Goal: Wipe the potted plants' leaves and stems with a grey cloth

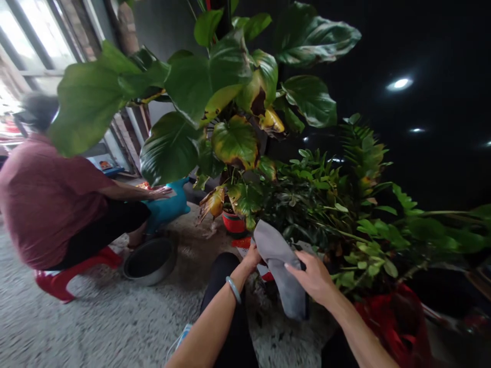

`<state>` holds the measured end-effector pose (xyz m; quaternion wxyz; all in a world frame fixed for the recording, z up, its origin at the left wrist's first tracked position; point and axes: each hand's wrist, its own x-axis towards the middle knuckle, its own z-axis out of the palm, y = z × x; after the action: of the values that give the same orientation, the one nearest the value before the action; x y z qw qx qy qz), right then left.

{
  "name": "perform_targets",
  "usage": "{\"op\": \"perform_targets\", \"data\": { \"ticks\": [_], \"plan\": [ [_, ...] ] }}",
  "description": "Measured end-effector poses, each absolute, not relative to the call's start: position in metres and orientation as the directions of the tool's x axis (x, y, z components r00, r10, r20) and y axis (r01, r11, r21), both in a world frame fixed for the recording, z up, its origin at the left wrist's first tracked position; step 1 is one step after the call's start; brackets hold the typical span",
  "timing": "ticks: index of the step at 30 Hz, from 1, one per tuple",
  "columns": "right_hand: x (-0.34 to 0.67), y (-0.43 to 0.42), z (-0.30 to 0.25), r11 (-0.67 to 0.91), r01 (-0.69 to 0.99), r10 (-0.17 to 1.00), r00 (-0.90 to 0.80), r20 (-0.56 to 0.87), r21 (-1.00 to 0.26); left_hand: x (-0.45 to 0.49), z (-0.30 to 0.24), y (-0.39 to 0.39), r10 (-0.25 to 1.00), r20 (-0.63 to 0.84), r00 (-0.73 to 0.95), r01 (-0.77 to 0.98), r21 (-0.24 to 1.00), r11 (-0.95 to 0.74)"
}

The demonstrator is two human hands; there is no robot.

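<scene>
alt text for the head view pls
Both hands, left hand and right hand, hold a grey cloth before potted plants. A seated person beside a metal bowl.

Both forearms reach forward, left hand (253,255) and right hand (312,278) clenched.

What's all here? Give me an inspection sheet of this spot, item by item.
Surface: speckled stone floor.
Things in hand: grey cloth, held by both hands in front of the plants.
Clutter: metal basin, teal watering can, red pot, red stool.
Hands: left hand grips the cloth's upper edge, bracelet on the wrist; right hand grips its side.
Cables: nothing seen.
Surroundings: large-leaved plant, some leaves yellowed; another person crouching at left; windows behind.
</scene>
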<state>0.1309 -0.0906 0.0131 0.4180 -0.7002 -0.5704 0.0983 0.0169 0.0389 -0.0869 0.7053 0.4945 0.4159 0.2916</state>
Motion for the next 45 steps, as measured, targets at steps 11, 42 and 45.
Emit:
{"op": "perform_targets", "data": {
  "ticks": [11,42,45],
  "plan": [
    [0.139,-0.063,0.048,-0.011,0.753,0.836,0.368,0.407,-0.658,0.018,-0.077,0.03,0.849,-0.153,0.506,-0.025,0.981,0.192],
    [0.137,-0.142,0.037,-0.05,0.601,0.934,0.312,0.177,-0.797,0.035,-0.051,0.069,0.947,-0.265,0.18,-0.577,0.751,0.32],
    [0.141,-0.137,0.056,-0.012,0.462,0.858,0.459,0.228,-0.887,0.039,-0.048,0.076,0.947,-0.258,0.19,-0.626,0.711,0.32]
  ]
}}
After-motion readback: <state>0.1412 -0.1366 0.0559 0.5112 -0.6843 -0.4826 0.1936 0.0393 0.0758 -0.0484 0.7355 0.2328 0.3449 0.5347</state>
